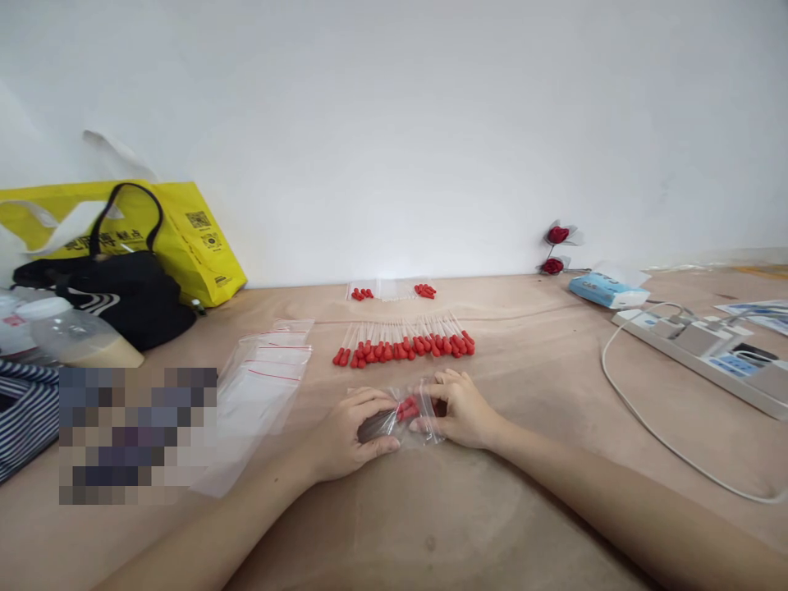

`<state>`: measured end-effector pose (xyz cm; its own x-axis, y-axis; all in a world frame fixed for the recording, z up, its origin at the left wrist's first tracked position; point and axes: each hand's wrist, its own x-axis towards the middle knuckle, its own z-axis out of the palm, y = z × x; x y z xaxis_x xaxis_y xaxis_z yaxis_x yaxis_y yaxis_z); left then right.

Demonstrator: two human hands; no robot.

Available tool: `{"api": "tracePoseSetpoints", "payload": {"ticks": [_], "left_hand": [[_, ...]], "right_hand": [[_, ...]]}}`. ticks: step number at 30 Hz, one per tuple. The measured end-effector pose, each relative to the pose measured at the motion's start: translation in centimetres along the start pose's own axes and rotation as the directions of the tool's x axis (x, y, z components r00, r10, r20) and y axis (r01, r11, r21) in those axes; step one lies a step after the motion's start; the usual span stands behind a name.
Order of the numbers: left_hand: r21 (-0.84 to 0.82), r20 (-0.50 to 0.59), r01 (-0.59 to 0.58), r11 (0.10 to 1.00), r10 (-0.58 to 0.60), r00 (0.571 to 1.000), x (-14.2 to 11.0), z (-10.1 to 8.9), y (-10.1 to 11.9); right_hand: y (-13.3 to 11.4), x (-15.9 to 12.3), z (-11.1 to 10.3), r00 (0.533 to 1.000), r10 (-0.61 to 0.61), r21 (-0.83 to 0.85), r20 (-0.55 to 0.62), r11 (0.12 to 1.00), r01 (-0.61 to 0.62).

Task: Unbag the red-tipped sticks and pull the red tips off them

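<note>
Head view: left hand point(345, 433), right hand point(466, 412) holding one bag point(407, 410); two roses point(557, 235).

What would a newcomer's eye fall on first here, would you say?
Most likely the row of red-bulbed droppers lying across the middle of the table. Next might come the bright yellow bag at the left, then the clear plastic bag with red pieces inside, between the left hand and the right hand.
</note>
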<state>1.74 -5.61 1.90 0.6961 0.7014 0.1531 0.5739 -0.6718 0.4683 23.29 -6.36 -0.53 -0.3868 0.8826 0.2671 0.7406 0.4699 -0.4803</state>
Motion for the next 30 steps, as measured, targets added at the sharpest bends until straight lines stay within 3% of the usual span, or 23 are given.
{"api": "tracePoseSetpoints", "payload": {"ticks": [4, 13, 20, 22, 27, 30], "left_hand": [[-0.024, 0.008, 0.007, 1.000, -0.006, 1.000, 0.0, 0.1, -0.1], [-0.034, 0.007, 0.024, 0.999, -0.024, 1.000, -0.2, 0.4, -0.4], [-0.033, 0.043, 0.067, 0.997, -0.066, 0.997, -0.3, 0.1, -0.5], [-0.037, 0.038, 0.069, 0.997, -0.068, 0.997, -0.4, 0.0, -0.7], [-0.021, 0.035, 0.085, 0.996, -0.084, 0.996, -0.6, -0.1, -1.5], [-0.031, 0.047, 0.068, 0.997, -0.066, 0.997, -0.6, -0.3, -1.8]], "right_hand": [[0.0, 0.0, -0.1, 1.000, 0.020, 0.060, 0.006, 0.998, -0.021], [0.0, -0.2, -0.1, 0.988, -0.149, 0.269, 0.035, 0.954, 0.134], [1.3, -1.0, -1.1, 0.998, -0.058, 0.381, -0.005, 0.923, 0.055], [2.3, -1.3, -1.4, 1.000, 0.004, 0.478, -0.020, 0.878, 0.006], [5.1, -1.4, -2.7, 0.991, 0.134, 0.760, 0.007, 0.644, -0.092], [6.8, -1.4, -3.9, 0.959, 0.262, 0.810, -0.104, 0.582, -0.071]]}}
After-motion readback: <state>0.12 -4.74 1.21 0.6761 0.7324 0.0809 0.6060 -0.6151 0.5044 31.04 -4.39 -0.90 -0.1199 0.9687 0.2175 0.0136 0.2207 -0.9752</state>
